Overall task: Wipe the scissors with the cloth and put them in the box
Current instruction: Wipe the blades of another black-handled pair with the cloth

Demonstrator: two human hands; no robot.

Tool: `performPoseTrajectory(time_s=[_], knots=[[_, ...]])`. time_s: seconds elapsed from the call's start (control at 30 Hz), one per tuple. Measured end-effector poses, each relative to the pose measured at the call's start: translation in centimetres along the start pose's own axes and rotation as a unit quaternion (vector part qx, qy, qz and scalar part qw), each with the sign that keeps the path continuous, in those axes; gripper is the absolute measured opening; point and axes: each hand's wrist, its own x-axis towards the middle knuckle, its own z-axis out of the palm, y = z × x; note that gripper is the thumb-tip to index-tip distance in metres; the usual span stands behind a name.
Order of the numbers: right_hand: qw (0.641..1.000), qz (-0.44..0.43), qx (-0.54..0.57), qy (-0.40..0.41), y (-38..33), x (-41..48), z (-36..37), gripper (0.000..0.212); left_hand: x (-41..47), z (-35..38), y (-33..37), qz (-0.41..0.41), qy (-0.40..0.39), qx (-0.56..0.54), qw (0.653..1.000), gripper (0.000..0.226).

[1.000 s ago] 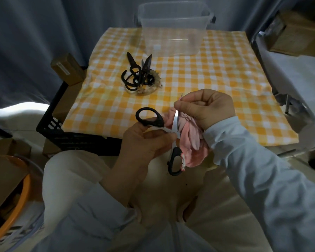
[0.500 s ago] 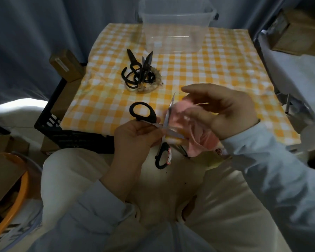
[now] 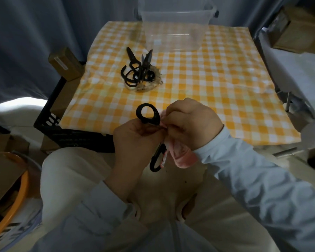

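My left hand [image 3: 136, 140] grips a pair of black-handled scissors [image 3: 147, 113] near the pivot, held spread open above my lap. One handle loop points up, the other hangs down below my hands. My right hand [image 3: 191, 124] holds a pink cloth [image 3: 180, 155] bunched round the blades, which are hidden. The cloth's tail hangs under my right wrist. A clear plastic box [image 3: 175, 28] stands at the far edge of the checked table [image 3: 216, 91].
A pile of several dark scissors [image 3: 138, 73] lies on a frayed mat left of the table's middle. A black crate [image 3: 62, 128] with cardboard boxes sits at the table's left. An orange-rimmed bin [image 3: 13, 197] is at lower left; shelving stands at right.
My right hand has closed the cloth over the blades and drawn in against my left hand. The bare blade tip seen earlier is now covered.
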Motion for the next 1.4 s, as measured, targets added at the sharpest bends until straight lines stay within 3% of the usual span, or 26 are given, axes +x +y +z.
performPoseTrajectory(time_s=[0.2, 0.33, 0.4, 0.47, 0.5, 0.57, 0.77, 0.87, 1.03, 1.17, 1.23, 1.4], knots=[[0.997, 0.025, -0.055, -0.039, 3.4, -0.5, -0.2, 0.026, -0.4, -0.4, -0.4, -0.002, 0.009, 0.001, 1.000, 0.025], [0.982, 0.178, -0.063, -0.017, 5.2, -1.0, -1.0, 0.017, -0.3, -0.6, -0.7, -0.043, 0.024, -0.053, 0.997, 0.024], [0.953, 0.301, 0.028, 0.018, 4.8, -1.2, -1.8, 0.010, -0.1, -0.8, -0.9, -0.079, 0.040, -0.103, 0.991, 0.021], [0.906, 0.365, 0.205, 0.067, 3.1, -1.0, -2.5, 0.008, 0.2, -0.9, -0.8, -0.104, 0.045, -0.140, 0.984, 0.018], [0.891, 0.361, 0.263, 0.082, 2.2, -0.9, -2.7, 0.013, 0.2, -0.8, -0.6, -0.108, 0.043, -0.152, 0.981, 0.017], [0.896, 0.318, 0.305, 0.063, 0.7, -0.9, -2.6, 0.017, 0.3, -0.7, -0.3, -0.112, 0.037, -0.170, 0.978, 0.016], [0.942, 0.227, 0.247, 0.026, -0.5, -1.6, -0.4, 0.015, -0.1, -0.2, 0.4, -0.102, 0.025, -0.240, 0.965, 0.012], [0.938, 0.257, 0.233, 0.022, -0.7, -1.8, 0.3, 0.014, -0.2, -0.1, 0.7, -0.098, 0.030, -0.251, 0.963, 0.014], [0.892, 0.323, 0.314, 0.037, -1.1, -1.6, 0.6, 0.013, -0.4, -0.1, 0.7, -0.084, 0.017, -0.228, 0.970, 0.019], [0.875, 0.373, 0.302, 0.072, -0.4, -0.4, 0.8, 0.017, -0.5, -0.1, 0.4, -0.086, 0.022, -0.215, 0.973, 0.017], [0.873, 0.368, 0.307, 0.089, -0.2, -0.1, 0.6, 0.022, -0.5, -0.1, 0.5, -0.088, 0.025, -0.214, 0.973, 0.017], [0.891, 0.315, 0.325, 0.031, -1.4, -0.8, 0.5, 0.007, -0.2, -0.4, 0.7, -0.074, 0.010, -0.219, 0.973, 0.017]])
